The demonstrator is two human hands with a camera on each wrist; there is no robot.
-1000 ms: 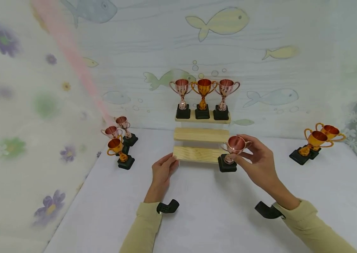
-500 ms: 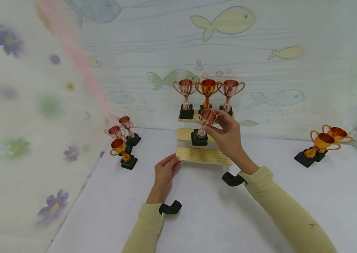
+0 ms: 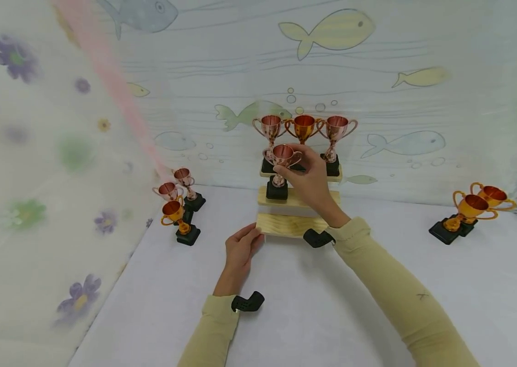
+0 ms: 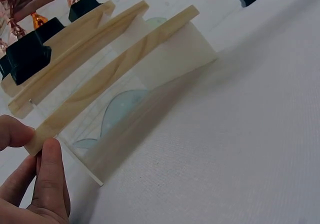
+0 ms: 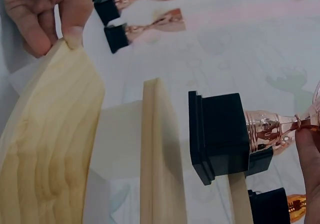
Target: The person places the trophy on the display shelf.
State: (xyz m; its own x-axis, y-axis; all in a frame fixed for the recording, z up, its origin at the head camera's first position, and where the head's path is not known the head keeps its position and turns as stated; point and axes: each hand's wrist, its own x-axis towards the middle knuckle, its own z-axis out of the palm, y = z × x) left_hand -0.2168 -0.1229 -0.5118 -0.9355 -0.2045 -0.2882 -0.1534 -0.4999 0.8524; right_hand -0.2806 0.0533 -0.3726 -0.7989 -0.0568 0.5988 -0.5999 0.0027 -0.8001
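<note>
My right hand (image 3: 308, 176) pinches a small rose-gold trophy (image 3: 282, 157) by its stem, upright, over the left end of the middle step (image 3: 304, 198) of a three-step wooden stand. In the right wrist view a gap shows between its black base (image 5: 222, 136) and that step (image 5: 160, 154). My left hand (image 3: 239, 251) grips the left front corner of the lowest step (image 3: 290, 224), thumb above and fingers underneath. Along the top step stand a rose-gold trophy (image 3: 270, 125), a golden trophy (image 3: 304, 126) and another rose-gold trophy (image 3: 337, 127), their lower parts partly hidden by the held trophy and my right hand.
Left on the white table (image 3: 162, 306) stand a golden trophy (image 3: 173, 211) and two rose-gold trophies (image 3: 184, 177) close together. Two golden trophies (image 3: 472, 206) are grouped at the right. A fish-patterned cloth (image 3: 331, 66) hangs right behind the stand.
My right hand has carried the rose-gold trophy from the front right of the lowest step leftward and back to the middle step's left end. The left hand has kept its hold.
</note>
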